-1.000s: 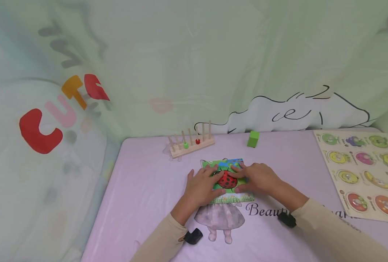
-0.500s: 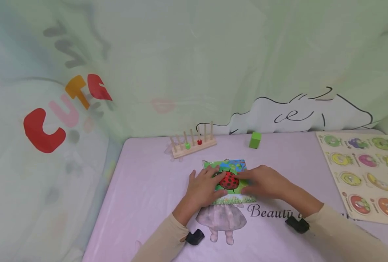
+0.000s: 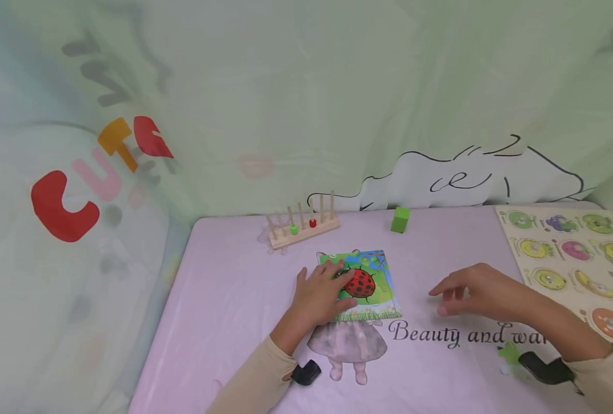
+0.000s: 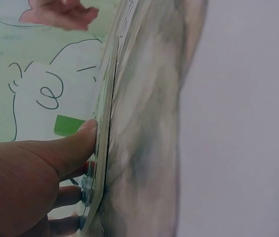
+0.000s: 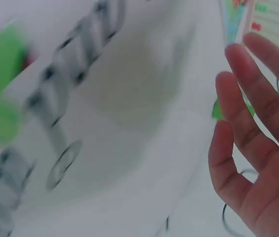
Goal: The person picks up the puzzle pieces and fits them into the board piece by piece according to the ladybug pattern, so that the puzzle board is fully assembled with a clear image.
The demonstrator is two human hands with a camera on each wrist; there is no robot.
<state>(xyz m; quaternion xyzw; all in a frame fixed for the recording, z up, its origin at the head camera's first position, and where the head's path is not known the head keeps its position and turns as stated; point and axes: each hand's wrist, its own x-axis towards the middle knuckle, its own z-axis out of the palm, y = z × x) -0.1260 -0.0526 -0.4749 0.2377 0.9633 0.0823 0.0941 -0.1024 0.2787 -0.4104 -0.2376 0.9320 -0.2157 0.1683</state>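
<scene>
A ladybug puzzle board [image 3: 384, 287], green and blue with a red spotted beetle in the middle, lies flat on the table. My left hand [image 3: 319, 293] rests on its left part with fingers spread. In the left wrist view the thumb [image 4: 82, 140] and fingers touch the board's top face, and its thin edge [image 4: 104, 148] shows side-on. To the right of the board, my right hand [image 3: 485, 293] hovers over the table with loosely bent fingers and nothing in them. The right wrist view shows that bare palm [image 5: 272, 187].
Behind the board stands a wooden peg rack [image 3: 306, 233] with a green and a red bead. A green block [image 3: 400, 220] sits at the table's back edge. A fruit puzzle board [image 3: 550, 296] lies at the right. Printed fabric hangs behind.
My right hand has lifted off the ladybug puzzle board and moved right, baring the board's right side. The left hand and the board have stayed in place.
</scene>
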